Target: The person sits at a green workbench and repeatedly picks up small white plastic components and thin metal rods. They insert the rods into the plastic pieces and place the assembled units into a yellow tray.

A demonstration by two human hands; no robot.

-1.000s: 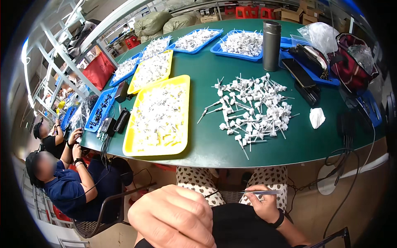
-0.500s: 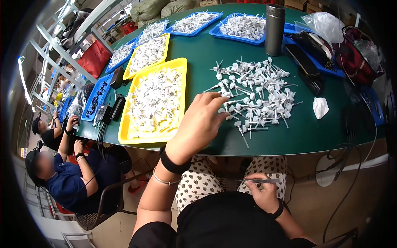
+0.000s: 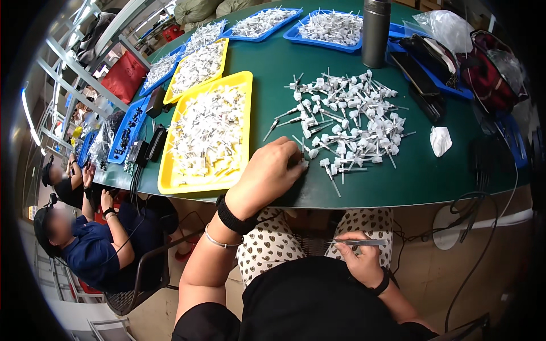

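The left hand had come down to the table at the near-left edge of a pile of white parts; half a second earlier it had been a little higher over that same edge, and a second earlier it had hung large and close to the camera above the lap. Its fingers were now curled with the thumb drawn in. That brought the fingertips right beside the nearest loose parts, though whether they pinched one could not be told. The right hand had stayed over the lap, thumb and fingers closed on a slim metal tool, well apart from the pile.

The parts, each a white head with a thin stem, lay heaped loosely on the green table. Left of them stood a yellow tray full of similar pieces, with a second yellow tray beyond it and blue trays of white parts along the far side. Near the table's left edge, a blue tray held small dark parts. Right of the pile lay a crumpled white tissue; behind were a phone, an upright grey flask and a dark red bag.

Farther left, a seated co-worker in dark blue had both hands raised near the table, and another person in black sat beyond.
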